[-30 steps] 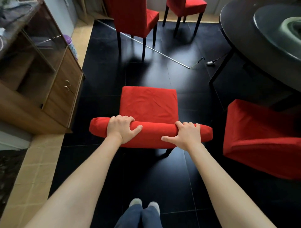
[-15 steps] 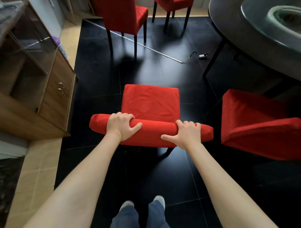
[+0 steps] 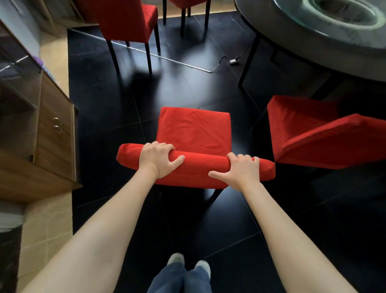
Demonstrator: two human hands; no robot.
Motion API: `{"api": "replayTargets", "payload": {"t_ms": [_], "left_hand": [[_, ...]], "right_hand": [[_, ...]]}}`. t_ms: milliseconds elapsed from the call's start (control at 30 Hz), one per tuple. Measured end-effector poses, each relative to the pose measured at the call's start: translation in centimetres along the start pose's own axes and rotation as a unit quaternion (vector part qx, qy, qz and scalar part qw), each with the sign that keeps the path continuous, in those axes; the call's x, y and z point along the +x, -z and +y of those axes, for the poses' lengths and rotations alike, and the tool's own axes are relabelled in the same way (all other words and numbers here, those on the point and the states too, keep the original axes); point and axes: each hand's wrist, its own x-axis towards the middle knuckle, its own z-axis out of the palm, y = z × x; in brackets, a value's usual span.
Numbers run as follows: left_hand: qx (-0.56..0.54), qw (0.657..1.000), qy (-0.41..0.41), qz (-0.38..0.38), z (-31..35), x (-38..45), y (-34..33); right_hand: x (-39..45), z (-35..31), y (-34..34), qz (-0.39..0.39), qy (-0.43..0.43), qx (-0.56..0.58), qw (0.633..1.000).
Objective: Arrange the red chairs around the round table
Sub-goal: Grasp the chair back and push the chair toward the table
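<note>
- Round table (image 3: 313,45): top right, dark surface, one leg on the black floor (image 3: 117,100).
- Wooden cabinet (image 3: 52,133): left edge.
- Held red chair (image 3: 194,129): centre, seat facing away, well short of the table.
- Second red chair (image 3: 309,133): just beside it on the right, tucked toward the table.
- Two more red chairs (image 3: 125,18) at top.
- Left hand (image 3: 156,161), right hand (image 3: 242,171): fingers of each curled over the backrest top, thumbs on the near side.

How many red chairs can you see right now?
4. One held by its backrest in both hands; one at right beside the round table; one top left; one top centre, mostly cropped. Others may stand out of view.
</note>
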Motion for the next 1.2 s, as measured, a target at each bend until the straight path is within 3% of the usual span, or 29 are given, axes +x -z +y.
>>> {"api": "replayTargets", "payload": {"t_ms": [567, 1200], "left_hand": [[-0.014, 0.999, -0.042, 0.029, -2.1, 0.1, -0.3], [-0.008, 0.995, -0.098, 0.032, -5.6, 3.4, -0.3]], "right_hand": [[-1.1, -2.0, -0.8, 0.020, -0.043, 0.012, 0.999], [-0.4, -6.4, 0.5, -0.015, -0.126, 0.063, 0.990]]}}
